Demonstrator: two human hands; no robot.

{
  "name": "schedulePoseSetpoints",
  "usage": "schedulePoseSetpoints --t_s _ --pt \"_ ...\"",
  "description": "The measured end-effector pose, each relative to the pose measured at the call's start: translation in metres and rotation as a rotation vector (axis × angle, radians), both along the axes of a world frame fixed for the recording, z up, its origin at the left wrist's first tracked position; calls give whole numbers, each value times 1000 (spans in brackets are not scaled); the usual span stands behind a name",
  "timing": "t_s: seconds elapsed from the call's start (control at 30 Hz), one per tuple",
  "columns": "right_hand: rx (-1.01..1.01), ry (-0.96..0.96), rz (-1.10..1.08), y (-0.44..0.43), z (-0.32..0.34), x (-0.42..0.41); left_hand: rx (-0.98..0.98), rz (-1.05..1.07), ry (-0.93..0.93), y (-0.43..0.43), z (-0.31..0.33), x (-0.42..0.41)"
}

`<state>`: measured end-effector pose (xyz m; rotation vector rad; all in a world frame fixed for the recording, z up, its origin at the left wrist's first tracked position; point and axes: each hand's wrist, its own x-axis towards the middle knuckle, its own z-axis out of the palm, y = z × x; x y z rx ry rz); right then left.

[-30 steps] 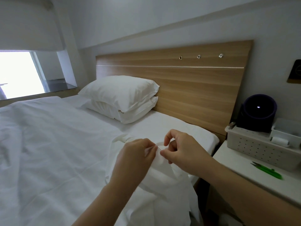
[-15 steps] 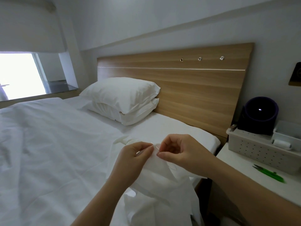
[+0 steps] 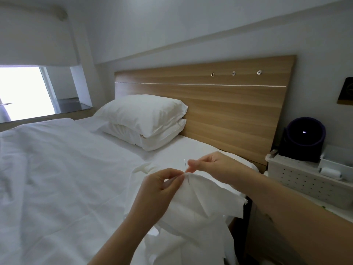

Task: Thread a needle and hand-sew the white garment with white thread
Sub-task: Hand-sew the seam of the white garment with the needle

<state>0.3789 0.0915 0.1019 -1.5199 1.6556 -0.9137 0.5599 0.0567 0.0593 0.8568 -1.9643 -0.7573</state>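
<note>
The white garment [image 3: 202, 207] hangs bunched in front of me over the bed's edge. My left hand [image 3: 162, 190] pinches a raised fold of it between thumb and fingers. Just right of that fold, my right hand [image 3: 214, 167] pinches a thin steel needle [image 3: 185, 167] that stands nearly upright, its lower end stuck in the cloth. The white thread is too fine to make out against the fabric.
A white duvet [image 3: 57, 178] covers the bed, with two stacked pillows [image 3: 145, 119] against the wooden headboard [image 3: 229, 104]. On the nightstand at right stand a perforated white basket [image 3: 298, 180], a dark round device [image 3: 303, 138] and a white thread spool [image 3: 330, 174].
My right hand has lifted slightly and drawn the needle up out of the fold, so more of it shows. The camera has tilted up a little.
</note>
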Motion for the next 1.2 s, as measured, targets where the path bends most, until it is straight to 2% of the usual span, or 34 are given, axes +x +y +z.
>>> schedulePoseSetpoints --t_s 0.1,0.2,0.27,0.33,0.37,0.4,0.43,0.57,0.63,0.7,0.9,1.0,1.13,1.2 --pt "33 -69 63 -4 3 3 -29 -30 -16 0 1 -1" --pt "-7 -112 34 -5 6 6 -25 -67 -28 -1 2 1" --pt "-56 -367 -72 -11 11 7 2 -92 -40 -2 2 3" --pt "-79 -756 -199 -15 19 4 53 -118 -28 -5 2 4" --pt "-103 -867 -231 -18 22 2 78 -126 -22 -6 3 4" --pt "-130 -877 -235 -21 24 0 102 -135 -19 -7 3 4" --pt "-173 -759 -220 -23 23 -3 126 -147 -21 -7 3 3" --pt "-464 348 -15 -26 10 -11 197 -213 -30 -7 6 4" --pt "-566 752 48 -30 4 -22 226 -242 -15 -7 9 6" --pt "-617 1043 58 -32 4 -34 259 -267 7 -7 10 7" --pt "-734 1266 -61 -49 15 -74 378 -345 -10 -7 14 9" --pt "-482 1315 -122 -52 17 -88 425 -391 -44 -8 17 10" --pt "-263 1560 -281 -50 12 -97 493 -454 -41 -9 18 14" --pt "-119 1584 -378 -43 12 -103 529 -478 -38 -8 19 17"
